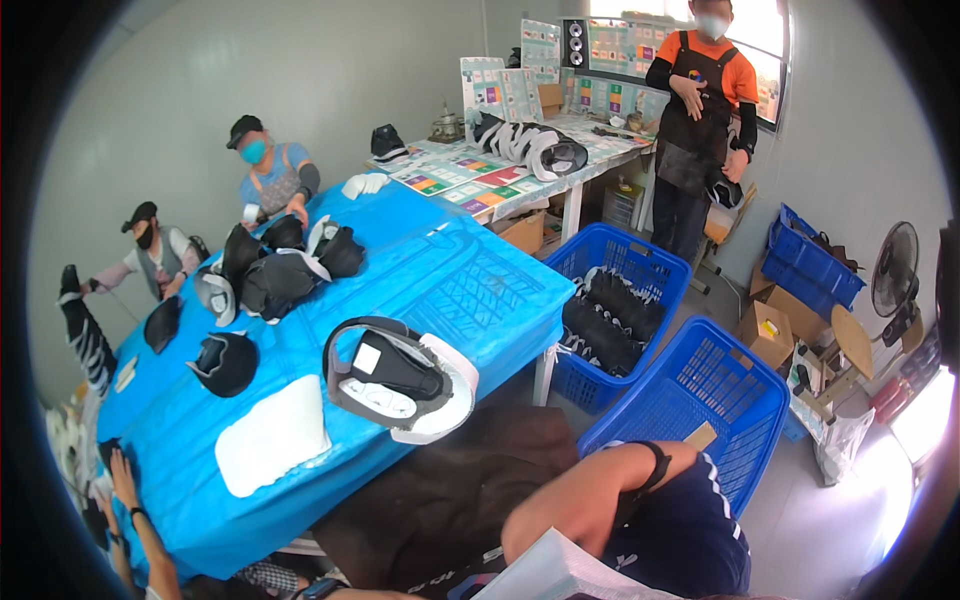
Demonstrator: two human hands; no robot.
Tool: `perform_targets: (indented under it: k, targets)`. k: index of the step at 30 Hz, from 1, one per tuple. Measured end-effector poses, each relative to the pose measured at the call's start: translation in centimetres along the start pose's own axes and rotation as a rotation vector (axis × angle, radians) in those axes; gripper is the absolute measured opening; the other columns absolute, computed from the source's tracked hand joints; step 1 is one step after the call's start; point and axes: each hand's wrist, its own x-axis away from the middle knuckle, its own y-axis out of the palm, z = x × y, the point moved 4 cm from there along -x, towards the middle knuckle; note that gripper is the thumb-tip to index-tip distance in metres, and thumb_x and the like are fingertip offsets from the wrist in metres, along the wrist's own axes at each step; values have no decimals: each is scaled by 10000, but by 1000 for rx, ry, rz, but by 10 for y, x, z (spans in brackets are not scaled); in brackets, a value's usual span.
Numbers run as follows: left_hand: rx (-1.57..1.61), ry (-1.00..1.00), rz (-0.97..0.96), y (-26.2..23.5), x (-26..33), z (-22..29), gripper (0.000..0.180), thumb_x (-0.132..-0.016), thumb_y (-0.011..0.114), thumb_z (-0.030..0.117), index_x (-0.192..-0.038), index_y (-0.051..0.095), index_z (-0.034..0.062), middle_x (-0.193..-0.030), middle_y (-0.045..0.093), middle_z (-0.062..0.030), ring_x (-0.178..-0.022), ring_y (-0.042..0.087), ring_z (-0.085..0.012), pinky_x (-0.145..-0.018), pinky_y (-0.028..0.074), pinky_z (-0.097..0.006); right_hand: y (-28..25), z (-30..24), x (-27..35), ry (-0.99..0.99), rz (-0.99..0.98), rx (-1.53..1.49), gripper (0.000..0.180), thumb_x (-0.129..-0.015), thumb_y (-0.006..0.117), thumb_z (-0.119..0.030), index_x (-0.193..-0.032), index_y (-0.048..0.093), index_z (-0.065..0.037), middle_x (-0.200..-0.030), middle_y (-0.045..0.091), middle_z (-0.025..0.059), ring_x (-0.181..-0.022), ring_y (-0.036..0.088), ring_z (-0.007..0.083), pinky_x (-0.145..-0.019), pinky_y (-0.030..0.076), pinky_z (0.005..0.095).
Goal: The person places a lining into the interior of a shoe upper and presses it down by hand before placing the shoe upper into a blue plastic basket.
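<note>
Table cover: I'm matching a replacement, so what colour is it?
Bright blue, clearest in the head view.

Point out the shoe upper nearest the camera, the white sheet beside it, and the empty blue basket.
shoe upper (385,368), head view, on its black middle panel.
white sheet (272,436), head view, on its centre.
empty blue basket (700,385), head view, on its inner mesh wall.

Daylight floods in from the wide window (690,20) behind the far bench (blown out white), and glare burns at the lower right. The glossy blue plastic table cover (430,270) shines. Straight edges bow toward the dark, soft rim.
</note>
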Motion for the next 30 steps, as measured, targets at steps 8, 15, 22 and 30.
perform_targets:
  k: [8, 15, 22, 30]
  targets:
    - [-150, 598, -183, 15, -53, 26, 395, -787, 475, 415, -886, 579, 47, -919, 561, -131, -852, 528, -320, -740, 418, -394, 57, 12, -35, -239, -181, -33, 248, -803, 514, -267, -769, 500, -23, -903, 538, 96, -710, 481, 275, -603, 369, 383]
    - [-685, 184, -689, 20, -39, 7, 434, -805, 438, 472, -792, 557, 55, -783, 545, -95, -779, 513, -259, -670, 400, -361, 53, -2, -30, -178, -150, 79, 219, -795, 510, -249, -745, 498, -36, -908, 537, 84, -711, 476, 261, -603, 367, 378]
    - [-744, 304, 139, -15, -65, 61, 167, -761, 493, 195, -772, 535, 33, -846, 530, -116, -703, 483, -256, -627, 368, -343, -25, -59, -12, 88, 96, 725, 132, -718, 513, -197, -695, 483, -70, -846, 514, 47, -688, 454, 235, -590, 342, 361]
    - [-600, 266, -193, -24, -49, 92, 148, -784, 512, 180, -701, 565, 69, -761, 539, -63, -750, 493, -247, -694, 376, -373, -1, -91, -20, -35, -166, 203, 242, -822, 437, -248, -649, 457, -81, -664, 468, 79, -654, 458, 259, -545, 330, 363]
